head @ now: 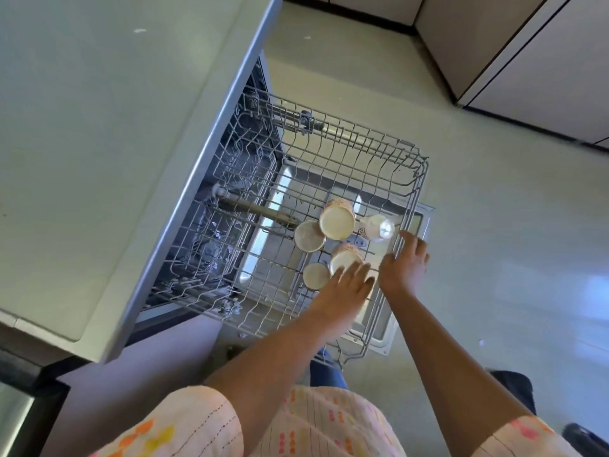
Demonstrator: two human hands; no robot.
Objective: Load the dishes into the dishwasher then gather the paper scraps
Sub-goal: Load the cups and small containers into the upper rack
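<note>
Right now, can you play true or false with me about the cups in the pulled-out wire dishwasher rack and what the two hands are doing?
1. The grey wire dishwasher rack is pulled out over the open door. True.
2. The patterned cream cups stand with their mouths facing up. False: they are turned bottom-up or tipped over, bases showing.
3. The left hand reaches with straight fingers to a patterned cup in the rack. True.
4. The right hand grips a plate. False: it is open at the rack's front edge, holding nothing.
5. The pale countertop is stacked with dishes. False: no dishes show on it.
</note>
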